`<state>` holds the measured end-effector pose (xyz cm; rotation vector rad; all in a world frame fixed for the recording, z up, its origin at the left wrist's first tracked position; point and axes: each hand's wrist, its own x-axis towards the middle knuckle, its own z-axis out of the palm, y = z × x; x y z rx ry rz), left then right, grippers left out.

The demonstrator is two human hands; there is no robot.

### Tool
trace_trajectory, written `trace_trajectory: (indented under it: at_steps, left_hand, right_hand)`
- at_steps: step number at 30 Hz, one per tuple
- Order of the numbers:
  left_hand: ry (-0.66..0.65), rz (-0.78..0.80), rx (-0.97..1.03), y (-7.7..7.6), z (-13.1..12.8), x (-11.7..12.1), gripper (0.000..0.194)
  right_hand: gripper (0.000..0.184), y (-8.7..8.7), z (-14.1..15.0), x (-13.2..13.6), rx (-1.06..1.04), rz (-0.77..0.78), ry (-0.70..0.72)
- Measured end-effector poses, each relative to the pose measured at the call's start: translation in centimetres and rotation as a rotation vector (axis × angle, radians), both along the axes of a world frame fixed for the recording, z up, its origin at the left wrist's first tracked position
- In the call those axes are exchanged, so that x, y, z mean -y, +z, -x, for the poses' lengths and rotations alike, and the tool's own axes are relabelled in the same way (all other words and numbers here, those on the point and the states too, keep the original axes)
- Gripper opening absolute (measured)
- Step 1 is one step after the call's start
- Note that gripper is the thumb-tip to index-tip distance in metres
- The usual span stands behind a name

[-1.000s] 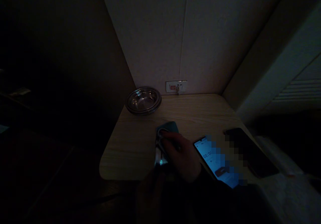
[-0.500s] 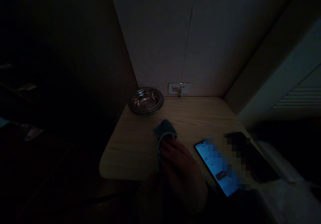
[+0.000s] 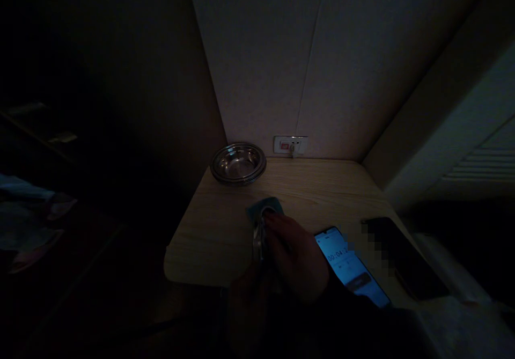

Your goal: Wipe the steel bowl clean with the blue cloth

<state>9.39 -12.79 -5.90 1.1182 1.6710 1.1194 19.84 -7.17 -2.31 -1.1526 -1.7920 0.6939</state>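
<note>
In dim light, my right hand [image 3: 298, 257] presses a teal cloth [image 3: 257, 209] against the inside of a shiny metal dish [image 3: 256, 243], its fingers bent round the cloth. The dish is tilted nearly edge-on, so mostly its rim shows. My left hand [image 3: 246, 294] is closed on the dish's near lower rim, deep in shadow. Beyond the hands, a stack of round stainless-steel dishes [image 3: 238, 166] stands at the table's back left corner.
The wooden table [image 3: 201, 241] has a rounded front left corner. A lit phone [image 3: 350, 268] showing a timer lies right of my hand, a dark phone [image 3: 406, 259] beyond it. A wall socket [image 3: 290, 145] with a plug sits behind. Pale plastic [image 3: 462, 316] lies at lower right.
My right hand and the cloth have shifted on the dish, and more of its shiny rim now shows. The view has moved slightly. The stacked dishes stay put.
</note>
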Motion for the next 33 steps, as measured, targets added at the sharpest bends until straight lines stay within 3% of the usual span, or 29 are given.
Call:
trace_trajectory:
  at_steps: [3, 8, 13, 18, 24, 28, 33]
  left_hand:
    - [-0.021, -0.04, 0.032, -0.2, -0.1, 0.0, 0.03]
    - [-0.042, 0.006, -0.012, -0.5, 0.0, 0.3, 0.029]
    - [-0.089, -0.04, -0.023, -0.9, 0.0, 0.4, 0.028]
    - [-0.06, 0.003, -0.028, -0.5, -0.1, 0.3, 0.028]
    - [-0.089, -0.082, 0.015, -0.2, 0.0, -0.2, 0.028]
    - [-0.056, 0.015, 0.007, -0.1, -0.2, -0.1, 0.03]
    - [-0.036, 0.017, 0.0, -0.5, -0.2, 0.1, 0.031]
  right_hand:
    - [0.033, -0.1, -0.2, 0.0, 0.019, -0.071, 0.024]
    - [0.025, -0.6, -0.4, -1.2, -0.056, 0.16, -0.007]
    - [0.033, -0.6, -0.8, 0.4, 0.009, -0.108, -0.015]
    - [0.025, 0.0, -0.4, -0.9, 0.047, 0.102, 0.014]
    - [0.031, -0.1, -0.3, 0.0, 0.051, -0.116, -0.019]
    - [0.025, 0.1, -0.1, -0.7, -0.009, 0.103, -0.018]
    - [0.032, 0.3, 0.2, -0.7, 0.02, -0.11, -0.019]
